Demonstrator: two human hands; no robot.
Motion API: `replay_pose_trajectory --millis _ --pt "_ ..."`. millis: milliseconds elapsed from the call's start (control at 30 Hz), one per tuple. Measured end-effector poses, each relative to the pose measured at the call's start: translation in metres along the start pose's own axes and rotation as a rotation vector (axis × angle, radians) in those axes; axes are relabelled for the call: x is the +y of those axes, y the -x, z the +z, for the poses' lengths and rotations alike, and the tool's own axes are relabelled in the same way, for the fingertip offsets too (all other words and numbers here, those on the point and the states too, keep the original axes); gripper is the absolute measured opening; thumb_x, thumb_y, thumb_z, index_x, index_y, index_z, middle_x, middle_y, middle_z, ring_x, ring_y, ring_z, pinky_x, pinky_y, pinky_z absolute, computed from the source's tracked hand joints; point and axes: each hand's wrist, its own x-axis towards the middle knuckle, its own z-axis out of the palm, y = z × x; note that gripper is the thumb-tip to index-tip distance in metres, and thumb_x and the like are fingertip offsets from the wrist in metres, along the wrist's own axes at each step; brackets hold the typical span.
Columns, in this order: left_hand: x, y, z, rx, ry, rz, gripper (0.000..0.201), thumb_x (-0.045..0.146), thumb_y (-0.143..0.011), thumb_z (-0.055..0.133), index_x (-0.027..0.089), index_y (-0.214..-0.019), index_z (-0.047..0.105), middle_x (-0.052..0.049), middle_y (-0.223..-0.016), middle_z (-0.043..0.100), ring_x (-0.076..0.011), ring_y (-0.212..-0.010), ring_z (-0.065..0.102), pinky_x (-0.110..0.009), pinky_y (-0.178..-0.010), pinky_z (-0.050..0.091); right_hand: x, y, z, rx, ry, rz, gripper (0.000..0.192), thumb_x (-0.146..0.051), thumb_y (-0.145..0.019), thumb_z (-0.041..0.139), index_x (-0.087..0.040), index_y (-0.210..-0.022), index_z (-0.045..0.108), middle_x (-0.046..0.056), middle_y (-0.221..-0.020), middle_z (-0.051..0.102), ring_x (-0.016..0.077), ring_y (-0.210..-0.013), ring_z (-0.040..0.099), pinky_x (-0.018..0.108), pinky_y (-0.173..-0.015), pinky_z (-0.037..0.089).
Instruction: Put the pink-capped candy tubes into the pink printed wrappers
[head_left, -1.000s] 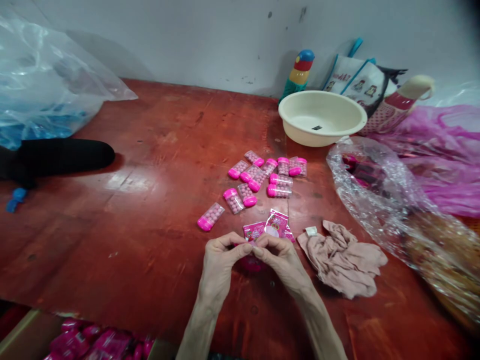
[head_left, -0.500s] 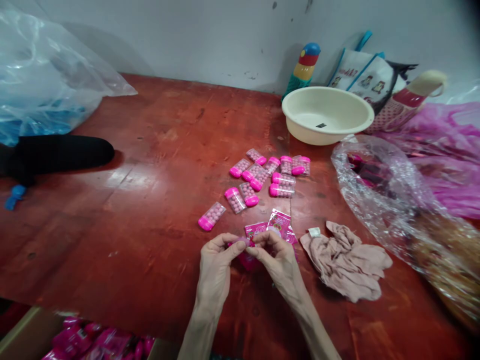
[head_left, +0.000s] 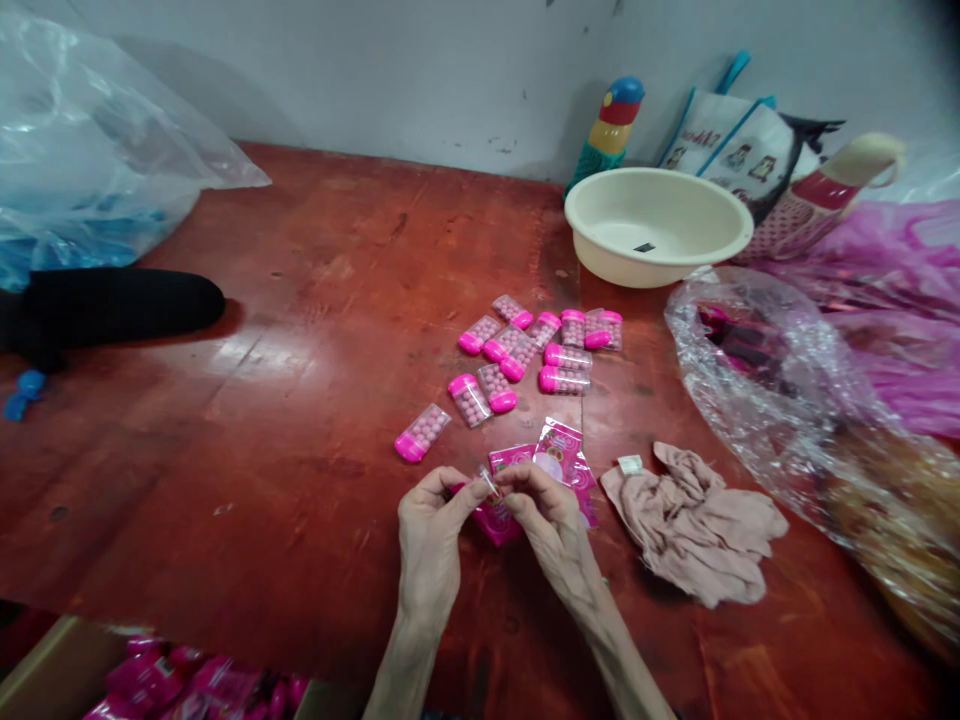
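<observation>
Between my two hands is a pink plastic sleeve, pinched near its top edge. My left hand grips its left side with thumb and fingertips. On the other side my right hand pinches the same sleeve, the fingertips partly hiding it. Just beyond my fingers lie several flat printed pink sleeves, overlapping on the table. Farther off are several small clear candy boxes with pink caps and pink balls inside. One candy box lies apart, nearest my left hand.
A crumpled beige cloth lies right of my hands. Behind it are a clear plastic bag and a cream basin. A black-sleeved arm rests at left. A cardboard box of pink packs stands below the table's front edge.
The pink sleeve between my hands has turned, so more of its printed face and clear top edge shows. My fingertips have shifted slightly along that edge.
</observation>
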Motion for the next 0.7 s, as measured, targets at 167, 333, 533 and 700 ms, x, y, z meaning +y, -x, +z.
replay_pose_trajectory --millis 167,333,533,700 --pt "-0.0040 0.0011 -0.0018 0.031 -0.059 0.037 0.016 0.020 -0.068 0.070 0.016 -0.063 0.056 0.004 -0.059 0.058 -0.0091 -0.056 0.052 -0.019 -0.056 0.043 -0.0012 -0.0018 0.0014 -0.003 0.022 -0.034 0.011 -0.028 -0.074 0.068 -0.019 -0.071 0.062 -0.001 -0.065 0.058 0.0132 -0.060 0.052 0.024 -0.056 0.041" --pt "-0.0023 0.0028 -0.0028 0.063 -0.204 0.159 0.024 0.019 -0.066 0.072 0.018 -0.087 0.062 0.003 -0.070 0.062 -0.0121 -0.065 0.058 -0.022 -0.064 0.048 0.0053 -0.0041 -0.0008 0.099 0.100 -0.159 0.010 -0.023 -0.078 0.063 -0.021 -0.069 0.066 0.000 -0.065 0.059 0.0151 -0.064 0.052 0.027 -0.061 0.041" --pt "-0.0035 0.0071 -0.0033 0.114 -0.479 0.374 0.012 0.019 -0.066 0.073 0.021 -0.075 0.065 0.001 -0.071 0.062 -0.0144 -0.068 0.057 -0.023 -0.069 0.046 0.0070 -0.0025 -0.0011 0.127 0.184 -0.257 0.012 -0.019 -0.081 0.059 -0.024 -0.079 0.069 0.002 -0.071 0.060 0.0167 -0.069 0.053 0.029 -0.064 0.041" --pt "-0.0042 0.0064 -0.0023 0.114 -0.434 0.320 0.018 0.017 -0.060 0.075 0.020 -0.058 0.057 0.005 -0.056 0.053 -0.0116 -0.054 0.048 -0.021 -0.055 0.040 0.0052 -0.0008 -0.0014 0.129 0.226 -0.260 0.016 -0.020 -0.085 0.054 -0.024 -0.079 0.067 0.002 -0.073 0.059 0.0174 -0.071 0.053 0.030 -0.068 0.041"
